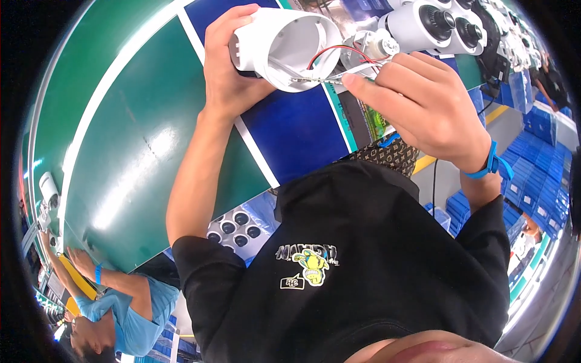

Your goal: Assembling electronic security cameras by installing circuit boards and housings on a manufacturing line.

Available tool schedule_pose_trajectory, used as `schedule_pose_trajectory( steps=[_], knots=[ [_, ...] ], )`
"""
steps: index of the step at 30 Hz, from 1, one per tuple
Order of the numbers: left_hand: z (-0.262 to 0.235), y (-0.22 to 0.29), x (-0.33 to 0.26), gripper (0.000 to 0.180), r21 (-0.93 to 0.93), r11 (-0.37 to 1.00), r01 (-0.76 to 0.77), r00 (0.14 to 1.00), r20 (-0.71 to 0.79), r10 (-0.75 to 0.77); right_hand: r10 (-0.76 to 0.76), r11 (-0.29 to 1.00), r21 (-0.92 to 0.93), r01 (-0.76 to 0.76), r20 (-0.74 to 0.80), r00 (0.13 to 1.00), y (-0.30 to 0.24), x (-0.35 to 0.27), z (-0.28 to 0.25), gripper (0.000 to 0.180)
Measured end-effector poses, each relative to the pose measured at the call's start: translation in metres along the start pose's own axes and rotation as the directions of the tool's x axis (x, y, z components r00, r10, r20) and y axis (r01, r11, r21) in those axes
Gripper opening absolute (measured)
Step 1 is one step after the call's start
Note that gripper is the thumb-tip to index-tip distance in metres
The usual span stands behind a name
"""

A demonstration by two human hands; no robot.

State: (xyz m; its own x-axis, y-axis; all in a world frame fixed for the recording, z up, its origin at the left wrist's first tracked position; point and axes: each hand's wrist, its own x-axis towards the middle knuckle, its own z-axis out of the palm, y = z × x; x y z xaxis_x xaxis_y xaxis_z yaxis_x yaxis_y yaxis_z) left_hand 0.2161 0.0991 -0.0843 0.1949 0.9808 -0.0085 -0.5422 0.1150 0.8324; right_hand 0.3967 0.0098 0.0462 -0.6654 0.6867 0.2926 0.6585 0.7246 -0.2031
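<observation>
My left hand (225,75) grips a white cylindrical housing (257,45) from its left side, fingers over the top and thumb beneath. The housing's wide open end faces right, and its hollow inside shows. A red and black wire pair (330,49) runs out of that opening toward a clear and white round part (369,47) just to the right. Along the lower rim lies a thin circuit strip (315,80). My right hand (430,103), with a blue wristband, is closed at the white wires (364,70) by the strip's right end; the exact pinch is partly hidden by its fingers.
White units with black round fronts (417,27) crowd the bench at upper right. A blue mat (296,127) lies on the green table (133,139). A tray of black round parts (233,230) sits below the table edge. Left, a co-worker (127,308) works; blue bins (532,175) stand right.
</observation>
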Motion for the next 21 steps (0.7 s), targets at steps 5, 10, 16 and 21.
schedule_pose_trajectory(
  steps=[5, 10, 16, 21],
  knots=[
    [-0.018, 0.017, 0.010, 0.092, 0.470, 0.405, -0.784, 0.617, 0.660, 0.429, -0.020, 1.000, -0.019, 0.020, 0.012, 1.000, -0.001, -0.004, -0.002, 0.043],
    [-0.015, -0.001, 0.018, 0.095, 0.049, 0.574, -0.817, 0.517, 0.501, 0.694, -0.029, 0.999, -0.033, 0.030, 0.028, 0.999, -0.007, -0.003, -0.008, 0.043],
    [-0.009, -0.041, 0.030, 0.097, -0.439, 0.555, -0.707, 0.540, 0.172, 0.824, -0.003, 1.000, -0.018, 0.003, 0.042, 0.999, -0.020, 0.006, -0.004, 0.042],
    [-0.012, -0.039, 0.029, 0.097, -0.427, 0.560, -0.710, 0.529, 0.203, 0.824, 0.022, 0.999, -0.041, -0.019, 0.084, 0.996, -0.026, 0.011, -0.009, 0.041]
  ],
)
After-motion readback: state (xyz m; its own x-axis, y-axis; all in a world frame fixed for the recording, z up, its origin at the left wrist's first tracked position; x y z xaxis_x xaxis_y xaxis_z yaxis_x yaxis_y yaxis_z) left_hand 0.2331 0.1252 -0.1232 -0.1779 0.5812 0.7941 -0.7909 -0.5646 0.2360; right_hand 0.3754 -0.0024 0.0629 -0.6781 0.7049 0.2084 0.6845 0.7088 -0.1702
